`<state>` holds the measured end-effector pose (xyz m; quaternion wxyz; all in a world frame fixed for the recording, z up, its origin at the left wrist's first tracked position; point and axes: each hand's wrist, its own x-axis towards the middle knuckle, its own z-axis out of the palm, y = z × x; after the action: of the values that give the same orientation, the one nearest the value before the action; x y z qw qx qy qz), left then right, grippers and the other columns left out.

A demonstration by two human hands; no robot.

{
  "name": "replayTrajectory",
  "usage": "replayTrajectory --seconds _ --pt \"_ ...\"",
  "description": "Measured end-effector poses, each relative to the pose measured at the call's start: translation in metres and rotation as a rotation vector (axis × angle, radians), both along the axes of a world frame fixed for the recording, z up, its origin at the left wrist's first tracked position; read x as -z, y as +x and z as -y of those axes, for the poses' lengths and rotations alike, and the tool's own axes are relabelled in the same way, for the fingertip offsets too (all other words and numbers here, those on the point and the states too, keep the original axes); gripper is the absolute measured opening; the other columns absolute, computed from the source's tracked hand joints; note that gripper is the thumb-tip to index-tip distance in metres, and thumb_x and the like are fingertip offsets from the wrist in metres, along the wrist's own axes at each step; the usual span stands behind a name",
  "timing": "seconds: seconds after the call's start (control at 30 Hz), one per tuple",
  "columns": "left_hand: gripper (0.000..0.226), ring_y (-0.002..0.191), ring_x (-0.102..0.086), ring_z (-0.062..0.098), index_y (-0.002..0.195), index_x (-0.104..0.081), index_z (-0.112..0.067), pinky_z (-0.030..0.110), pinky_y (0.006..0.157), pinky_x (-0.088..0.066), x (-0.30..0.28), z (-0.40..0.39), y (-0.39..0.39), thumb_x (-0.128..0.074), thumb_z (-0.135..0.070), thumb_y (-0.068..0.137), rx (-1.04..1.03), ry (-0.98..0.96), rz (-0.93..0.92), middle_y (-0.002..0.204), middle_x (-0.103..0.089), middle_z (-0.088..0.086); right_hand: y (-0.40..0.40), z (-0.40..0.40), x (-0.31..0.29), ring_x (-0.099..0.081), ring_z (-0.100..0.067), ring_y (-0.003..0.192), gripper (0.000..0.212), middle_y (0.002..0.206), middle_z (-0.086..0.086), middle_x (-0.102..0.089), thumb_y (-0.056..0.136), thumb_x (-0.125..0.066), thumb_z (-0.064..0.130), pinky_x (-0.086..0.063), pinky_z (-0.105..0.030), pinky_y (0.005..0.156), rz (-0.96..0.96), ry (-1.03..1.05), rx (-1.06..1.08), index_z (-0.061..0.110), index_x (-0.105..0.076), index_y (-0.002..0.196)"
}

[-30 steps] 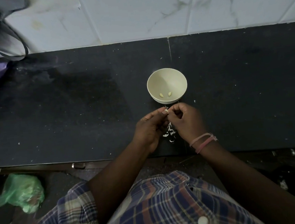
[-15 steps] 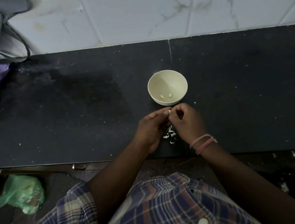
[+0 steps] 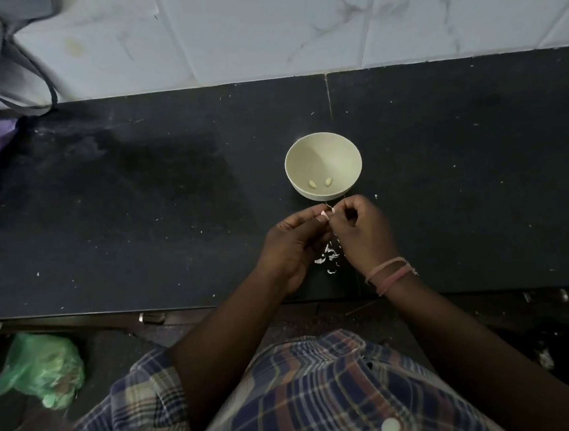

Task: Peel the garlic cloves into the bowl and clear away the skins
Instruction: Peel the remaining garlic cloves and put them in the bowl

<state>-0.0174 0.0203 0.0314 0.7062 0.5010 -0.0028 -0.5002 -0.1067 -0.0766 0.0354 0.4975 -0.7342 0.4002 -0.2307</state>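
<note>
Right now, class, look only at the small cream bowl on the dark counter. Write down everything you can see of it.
The small round cream bowl, smooth like plastic or ceramic, stands upright on the black speckled counter, just beyond the person's two hands and apart from them. Its deep inside holds two pale peeled garlic cloves, lying side by side but apart near the bottom. White skin scraps lie on the counter nearer the person, outside it.

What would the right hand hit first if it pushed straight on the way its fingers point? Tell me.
The right hand points leftward, so it would first meet the garlic clove it pinches, then the left hand behind it. The bowl sits off that line, though depth is unclear.
</note>
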Motion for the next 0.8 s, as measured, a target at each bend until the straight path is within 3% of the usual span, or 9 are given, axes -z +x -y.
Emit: replayTrajectory --seconds 0.1,0.23,0.33,0.43,0.53,0.63,0.8 --pt "0.021 0.089 -0.071 0.015 0.114 -0.07 -0.003 0.023 0.074 -0.058 0.0012 -0.0026 -0.0001 -0.062 -0.004 0.096 -0.004 0.008 -0.008 0.103 -0.075 0.011 -0.0013 0.0032 0.0019 -0.063 -0.009 0.073 0.005 0.081 0.003 -0.067 0.09 -0.062 0.015 -0.05 -0.024 0.068 -0.012 0.04 0.028 0.012 -0.066 0.091" --pt "0.018 0.083 -0.072 0.013 0.111 -0.07 -0.008 0.025 0.074 -0.059 0.0003 -0.0042 -0.0005 -0.059 -0.004 0.097 -0.029 0.002 -0.031 0.097 -0.075 0.007 -0.0014 0.0044 0.0022 -0.066 -0.014 0.068 0.02 0.077 -0.001 -0.068 0.091 -0.047 0.005 -0.059 -0.044 0.07 0.02 0.121 0.044 0.012 -0.065 0.086" --pt "0.018 0.082 -0.07 0.012 0.108 -0.071 -0.013 0.026 0.075 -0.059 -0.0007 -0.0048 -0.0009 -0.058 -0.005 0.098 -0.039 0.009 -0.062 0.091 -0.075 0.003 0.0002 0.003 0.0006 -0.067 -0.022 0.069 0.019 0.073 -0.004 -0.068 0.091 -0.052 0.022 -0.059 -0.048 0.069 0.035 0.116 0.076 0.012 -0.064 0.081" --pt "0.019 0.084 -0.07 0.014 0.108 -0.072 -0.012 0.027 0.077 -0.06 -0.0007 -0.0053 -0.0012 -0.058 -0.004 0.098 -0.058 0.001 -0.093 0.091 -0.075 0.005 0.0004 0.0017 -0.0001 -0.066 -0.02 0.068 0.026 0.07 -0.003 -0.067 0.094 -0.06 0.034 -0.056 -0.04 0.066 -0.013 0.016 0.073 0.013 -0.062 0.078" --pt "0.02 0.085 -0.072 0.016 0.11 -0.069 -0.006 0.025 0.078 -0.061 -0.0002 -0.0048 0.0001 -0.058 0.004 0.096 -0.097 -0.02 -0.093 0.093 -0.074 0.01 0.0009 0.0014 0.0019 -0.065 -0.009 0.073 0.006 0.078 0.003 -0.068 0.089 -0.068 0.017 -0.055 -0.032 0.07 -0.017 -0.026 0.042 0.013 -0.064 0.086" --pt "0.019 0.083 -0.073 0.016 0.105 -0.066 -0.002 0.024 0.076 -0.061 0.001 -0.0042 0.0011 -0.059 0.01 0.092 -0.132 -0.023 -0.049 0.089 -0.074 0.01 -0.0017 0.0018 0.0047 -0.068 -0.008 0.082 0.015 0.087 0.005 -0.071 0.088 -0.061 0.0 -0.057 -0.031 0.079 -0.025 -0.043 -0.005 0.012 -0.069 0.093" --pt "0.023 0.08 -0.074 0.014 0.099 -0.066 -0.003 0.025 0.075 -0.06 0.0022 -0.0047 0.0016 -0.062 0.016 0.086 -0.164 -0.011 0.052 0.089 -0.076 0.01 -0.0027 -0.0018 -0.0017 -0.068 -0.002 0.086 0.014 0.092 0.005 -0.073 0.091 -0.063 0.005 -0.055 -0.02 0.08 0.072 -0.099 -0.075 0.013 -0.072 0.098"
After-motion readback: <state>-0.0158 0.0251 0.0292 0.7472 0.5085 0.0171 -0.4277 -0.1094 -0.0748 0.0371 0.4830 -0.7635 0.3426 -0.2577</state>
